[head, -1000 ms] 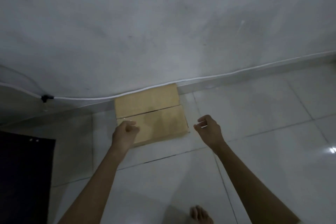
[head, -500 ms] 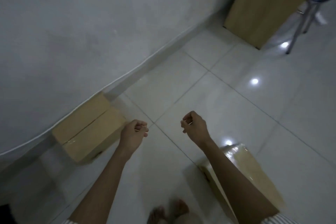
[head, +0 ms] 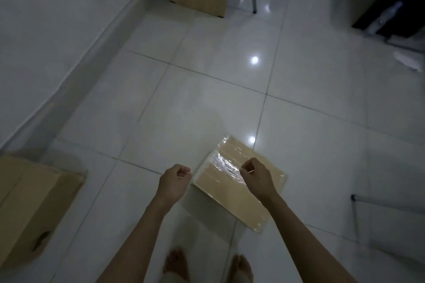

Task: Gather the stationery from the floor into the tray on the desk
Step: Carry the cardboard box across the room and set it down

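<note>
On a glossy white tiled floor [head: 207, 99] a flat tan plastic-wrapped package [head: 230, 202] is laid. Above it a thin pale sliver [head: 250, 170] is pinched by the right hand [head: 257, 178], a pale scrap [head: 181, 176] by the left hand [head: 173, 182].

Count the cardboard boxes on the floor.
2. One plain box at the lower left, partly out of frame; one plastic-wrapped box lying flat, below the right hand. Others may be unseen.

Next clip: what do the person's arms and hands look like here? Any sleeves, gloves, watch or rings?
The left forearm and right forearm are bare down to the picture's bottom edge; no sleeve shows. The left hand and right hand are ungloved, with no watch, bracelet or ring that can be made out in this dim view.
</note>
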